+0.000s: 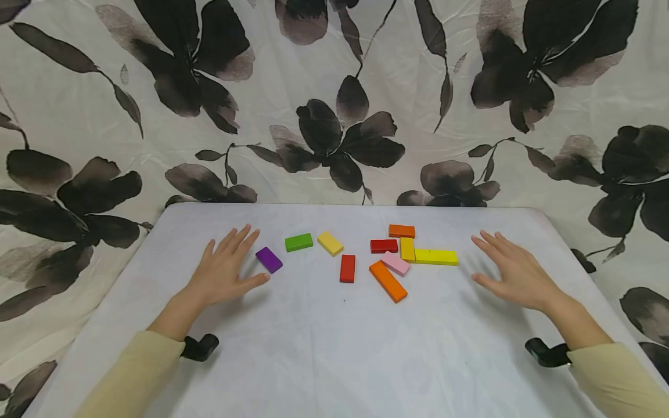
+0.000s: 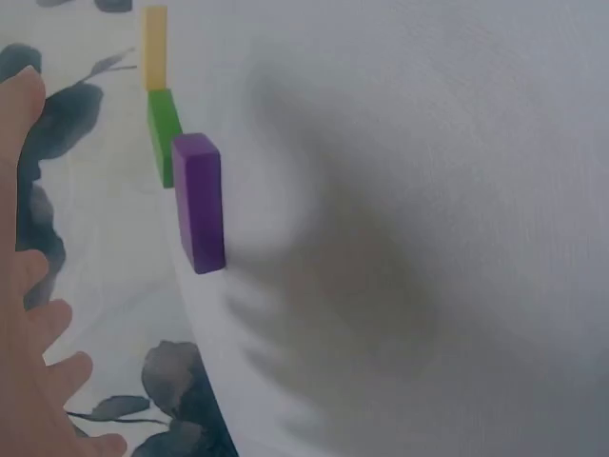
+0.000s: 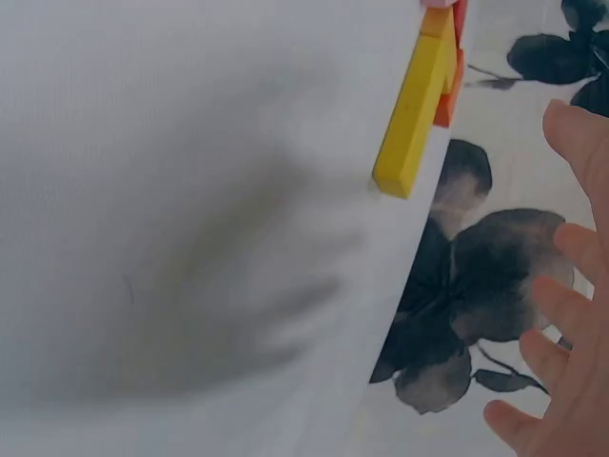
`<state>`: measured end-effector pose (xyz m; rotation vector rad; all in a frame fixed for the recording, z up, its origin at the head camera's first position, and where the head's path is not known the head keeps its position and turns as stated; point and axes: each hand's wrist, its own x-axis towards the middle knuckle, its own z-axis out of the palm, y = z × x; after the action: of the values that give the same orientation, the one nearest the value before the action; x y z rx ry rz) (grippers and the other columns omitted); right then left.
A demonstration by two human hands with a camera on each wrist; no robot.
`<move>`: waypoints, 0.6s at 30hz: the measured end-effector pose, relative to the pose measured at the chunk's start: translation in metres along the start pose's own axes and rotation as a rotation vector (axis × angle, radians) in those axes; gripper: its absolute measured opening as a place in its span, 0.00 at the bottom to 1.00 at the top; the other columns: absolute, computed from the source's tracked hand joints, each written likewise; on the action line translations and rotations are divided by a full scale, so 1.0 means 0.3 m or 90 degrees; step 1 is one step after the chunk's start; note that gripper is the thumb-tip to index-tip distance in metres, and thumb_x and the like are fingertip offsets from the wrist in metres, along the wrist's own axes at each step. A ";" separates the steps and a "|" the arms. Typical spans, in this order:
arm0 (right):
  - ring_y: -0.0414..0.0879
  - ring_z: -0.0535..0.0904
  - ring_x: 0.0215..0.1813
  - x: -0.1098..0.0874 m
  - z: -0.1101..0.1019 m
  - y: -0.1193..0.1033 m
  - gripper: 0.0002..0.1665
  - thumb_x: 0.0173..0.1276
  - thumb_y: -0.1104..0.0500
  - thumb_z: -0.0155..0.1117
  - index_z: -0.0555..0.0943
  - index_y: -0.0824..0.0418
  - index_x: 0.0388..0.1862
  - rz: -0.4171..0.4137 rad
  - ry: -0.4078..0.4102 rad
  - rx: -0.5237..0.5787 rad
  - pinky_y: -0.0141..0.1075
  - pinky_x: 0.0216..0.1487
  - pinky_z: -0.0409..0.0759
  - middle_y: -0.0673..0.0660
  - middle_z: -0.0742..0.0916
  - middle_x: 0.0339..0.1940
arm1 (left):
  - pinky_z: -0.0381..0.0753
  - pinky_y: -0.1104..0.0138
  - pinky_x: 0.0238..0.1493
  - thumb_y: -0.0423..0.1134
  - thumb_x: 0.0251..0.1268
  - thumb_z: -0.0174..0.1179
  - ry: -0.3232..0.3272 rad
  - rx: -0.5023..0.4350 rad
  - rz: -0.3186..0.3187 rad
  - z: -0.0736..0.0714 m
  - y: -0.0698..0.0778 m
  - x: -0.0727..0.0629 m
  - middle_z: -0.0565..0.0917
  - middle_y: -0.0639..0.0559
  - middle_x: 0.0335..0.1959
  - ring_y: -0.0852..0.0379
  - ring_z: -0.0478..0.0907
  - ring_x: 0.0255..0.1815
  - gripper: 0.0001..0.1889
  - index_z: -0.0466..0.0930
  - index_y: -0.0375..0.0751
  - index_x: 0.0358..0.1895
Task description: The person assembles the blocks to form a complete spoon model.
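Above the table's left side my left hand is spread flat, holding nothing, nearest to a purple block. Over the right side, my right hand is likewise spread and holds nothing; the long yellow block lies closest to it. A green block and a pale yellow block lie right of the purple one. In the middle are a red block and a long orange block. Beside these cluster a pink block, a second red block, a short yellow block and a smaller orange block.
A white cloth covers the table, whose far edge runs just behind the blocks. Behind it hangs a pale curtain printed with dark flowers. Dark straps sit at both wrists, beside the sleeves.
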<state>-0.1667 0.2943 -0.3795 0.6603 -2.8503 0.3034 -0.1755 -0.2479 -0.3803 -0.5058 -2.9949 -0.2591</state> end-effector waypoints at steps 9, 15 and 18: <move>0.65 0.62 0.67 0.031 0.035 -0.045 0.44 0.53 0.52 0.69 0.63 0.57 0.68 -0.028 0.003 0.037 0.64 0.55 0.64 0.62 0.68 0.68 | 0.50 0.40 0.64 0.65 0.51 0.58 0.029 -0.026 0.040 0.029 0.020 0.024 0.53 0.40 0.72 0.37 0.50 0.71 0.48 0.52 0.42 0.71; 0.63 0.62 0.67 0.055 0.056 -0.080 0.44 0.54 0.54 0.69 0.63 0.56 0.69 -0.047 -0.009 0.056 0.62 0.58 0.64 0.61 0.69 0.68 | 0.51 0.42 0.65 0.63 0.50 0.60 0.038 -0.052 0.054 0.046 0.041 0.036 0.55 0.41 0.71 0.37 0.51 0.70 0.47 0.54 0.41 0.70; 0.61 0.62 0.67 0.066 0.070 -0.095 0.44 0.53 0.54 0.70 0.63 0.55 0.69 -0.060 -0.021 0.069 0.60 0.59 0.64 0.60 0.69 0.67 | 0.53 0.41 0.64 0.61 0.50 0.61 0.049 -0.064 0.068 0.058 0.055 0.042 0.57 0.41 0.71 0.37 0.53 0.69 0.46 0.56 0.41 0.70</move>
<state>-0.1743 0.2560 -0.3906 0.8246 -2.8395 0.4383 -0.1830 -0.2253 -0.3933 -0.6469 -2.8805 -0.4127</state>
